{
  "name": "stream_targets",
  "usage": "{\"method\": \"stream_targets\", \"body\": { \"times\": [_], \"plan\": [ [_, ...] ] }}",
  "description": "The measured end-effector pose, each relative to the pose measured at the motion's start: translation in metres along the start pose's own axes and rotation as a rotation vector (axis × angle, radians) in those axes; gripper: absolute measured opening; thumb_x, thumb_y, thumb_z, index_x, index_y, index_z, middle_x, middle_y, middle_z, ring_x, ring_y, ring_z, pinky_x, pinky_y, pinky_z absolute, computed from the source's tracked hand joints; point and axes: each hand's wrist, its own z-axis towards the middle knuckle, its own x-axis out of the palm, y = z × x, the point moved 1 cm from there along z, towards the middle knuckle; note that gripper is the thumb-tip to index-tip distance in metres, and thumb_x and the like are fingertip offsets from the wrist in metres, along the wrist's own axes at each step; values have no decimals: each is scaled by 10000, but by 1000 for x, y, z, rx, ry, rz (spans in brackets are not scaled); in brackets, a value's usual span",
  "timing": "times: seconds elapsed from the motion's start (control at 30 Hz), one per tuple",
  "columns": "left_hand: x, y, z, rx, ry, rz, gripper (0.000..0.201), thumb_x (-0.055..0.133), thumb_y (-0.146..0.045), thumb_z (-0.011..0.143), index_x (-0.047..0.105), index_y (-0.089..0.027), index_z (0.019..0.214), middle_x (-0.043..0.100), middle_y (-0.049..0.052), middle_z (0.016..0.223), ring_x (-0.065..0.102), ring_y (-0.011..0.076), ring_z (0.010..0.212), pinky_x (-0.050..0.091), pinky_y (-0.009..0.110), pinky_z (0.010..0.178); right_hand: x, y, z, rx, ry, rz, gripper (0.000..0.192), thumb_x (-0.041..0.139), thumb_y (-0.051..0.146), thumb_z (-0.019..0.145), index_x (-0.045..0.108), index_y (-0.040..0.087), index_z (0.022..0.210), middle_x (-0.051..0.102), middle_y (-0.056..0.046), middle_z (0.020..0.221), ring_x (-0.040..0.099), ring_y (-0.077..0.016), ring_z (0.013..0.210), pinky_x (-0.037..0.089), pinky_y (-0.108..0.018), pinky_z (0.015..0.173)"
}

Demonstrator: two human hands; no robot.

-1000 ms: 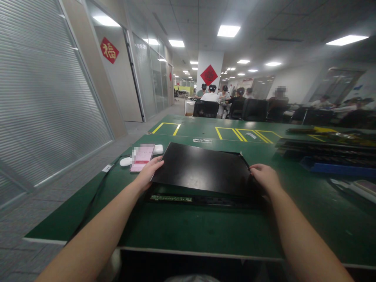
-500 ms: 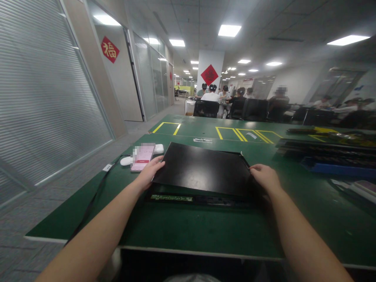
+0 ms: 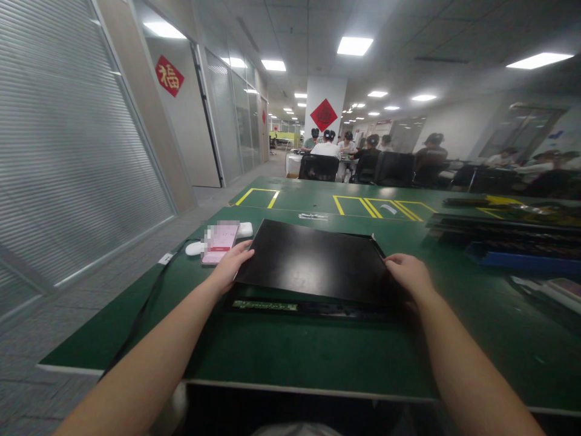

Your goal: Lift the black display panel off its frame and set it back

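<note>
Hands: two, both bare, one at each side of a single black panel (image 3: 313, 261)
Left hand (image 3: 230, 266): fingers (image 3: 242, 249) curled onto the panel's left edge, gripping it, thumb side on top
Right hand (image 3: 410, 274): fingers (image 3: 394, 259) wrapped over the panel's right edge, gripping it too
Black panel: one, flat and glossy, spanning the whole gap between the two sets of fingers; its near edge sits slightly raised above the green table (image 3: 290, 357)
Circuit strip (image 3: 265, 306): one narrow green board, just below the left fingers and running on under the panel's near edge toward the right hand
Phone (image 3: 219, 243): one, pink screen up, just beyond the left fingers, very near them; whether they touch I cannot tell
White pieces: two small rounded ones, one (image 3: 195, 248) left of the phone and one (image 3: 245, 229) behind it, both past the left fingertips
Black cable (image 3: 145, 306): one, trailing off the table edge out to the left of the left hand
Blue tray (image 3: 521, 261): one, well apart to the right of the right fingers, with dark flat stacks behind it
Yellow outlines (image 3: 376, 208): several taped boxes on the table, far beyond both hands
People (image 3: 345, 145): a seated group at the far end of the room; count unclear
</note>
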Motion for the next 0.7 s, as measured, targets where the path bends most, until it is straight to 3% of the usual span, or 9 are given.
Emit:
{"method": "stream_targets", "body": {
  "times": [0.7],
  "plan": [
    [-1,1,0,-40,47,4,479,706,-138,751,611,-150,1220,777,90,935,738,204,736,560,236,569,2,-9,6,44,5,75,295,549,330,727,766,237,902,740,-62,904,650,-252,860,438,-303,662]
  ]
}}
